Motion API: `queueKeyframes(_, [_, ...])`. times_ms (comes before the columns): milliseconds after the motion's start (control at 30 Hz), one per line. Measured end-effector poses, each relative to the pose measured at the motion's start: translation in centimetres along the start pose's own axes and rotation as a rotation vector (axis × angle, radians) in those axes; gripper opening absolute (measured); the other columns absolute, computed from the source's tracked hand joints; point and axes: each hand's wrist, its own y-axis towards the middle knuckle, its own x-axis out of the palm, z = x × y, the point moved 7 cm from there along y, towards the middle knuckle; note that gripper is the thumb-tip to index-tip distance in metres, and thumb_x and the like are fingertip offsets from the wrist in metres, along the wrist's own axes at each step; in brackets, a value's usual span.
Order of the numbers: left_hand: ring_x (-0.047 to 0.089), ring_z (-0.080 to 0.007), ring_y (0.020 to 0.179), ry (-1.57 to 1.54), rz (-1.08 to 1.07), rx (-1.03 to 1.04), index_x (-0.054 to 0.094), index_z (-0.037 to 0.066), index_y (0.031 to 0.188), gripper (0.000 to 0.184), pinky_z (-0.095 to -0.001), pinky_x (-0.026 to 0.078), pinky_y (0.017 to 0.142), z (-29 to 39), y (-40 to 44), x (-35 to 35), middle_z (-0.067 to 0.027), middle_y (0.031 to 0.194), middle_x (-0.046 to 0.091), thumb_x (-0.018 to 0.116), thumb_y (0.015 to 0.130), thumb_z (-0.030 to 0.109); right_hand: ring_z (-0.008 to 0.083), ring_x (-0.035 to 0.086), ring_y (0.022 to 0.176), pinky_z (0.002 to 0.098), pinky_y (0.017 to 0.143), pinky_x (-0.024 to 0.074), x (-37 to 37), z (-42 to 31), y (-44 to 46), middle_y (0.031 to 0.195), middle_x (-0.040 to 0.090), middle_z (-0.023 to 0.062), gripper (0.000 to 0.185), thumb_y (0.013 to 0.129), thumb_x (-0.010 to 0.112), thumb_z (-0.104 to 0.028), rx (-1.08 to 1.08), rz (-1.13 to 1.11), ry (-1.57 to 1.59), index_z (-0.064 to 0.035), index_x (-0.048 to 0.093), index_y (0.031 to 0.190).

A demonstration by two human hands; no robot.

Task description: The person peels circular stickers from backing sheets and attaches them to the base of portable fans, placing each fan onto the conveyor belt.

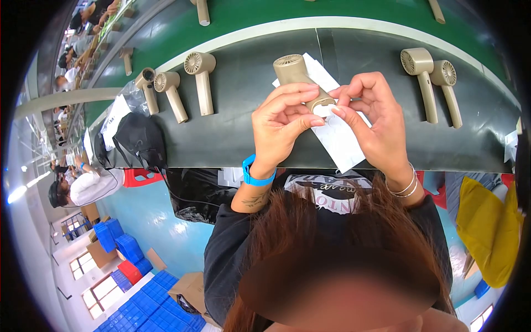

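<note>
A beige handheld fan (pixel 291 69) lies over white paper sheets (pixel 342 144) on the dark table, its round grille pointing away from me and its handle end toward me. My left hand (pixel 287 119), with a blue band at the wrist, has its fingers and thumb closed around the handle end. At that same end, my right hand (pixel 373 119) pinches a small white piece (pixel 323 110) between thumb and fingers, against the fan's opening. Part of the piece is covered by my fingertips.
Beige fans (pixel 200 83) stand or lie to the left, and two more (pixel 418 83) are at the right. A green conveyor belt (pixel 243 19) runs behind the table. A black bag (pixel 141 138) sits at the left edge. Other people work far left.
</note>
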Motion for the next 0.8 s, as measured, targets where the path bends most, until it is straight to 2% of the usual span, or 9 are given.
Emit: queueKeyframes(800, [0.067, -0.0204, 0.087, 0.077, 0.065, 0.012, 0.063, -0.009, 0.106, 0.026, -0.0296, 0.06, 0.075, 0.36, -0.52, 0.52, -0.0175, 0.114, 0.057, 0.068, 0.081, -0.009, 0.0145, 0.06, 0.094, 0.0282, 0.081, 0.0522, 0.04, -0.46, -0.26, 0.087, 0.055, 0.0063, 0.025, 0.085, 0.063, 0.006, -0.03, 0.039, -0.075, -0.0002, 0.046, 0.102])
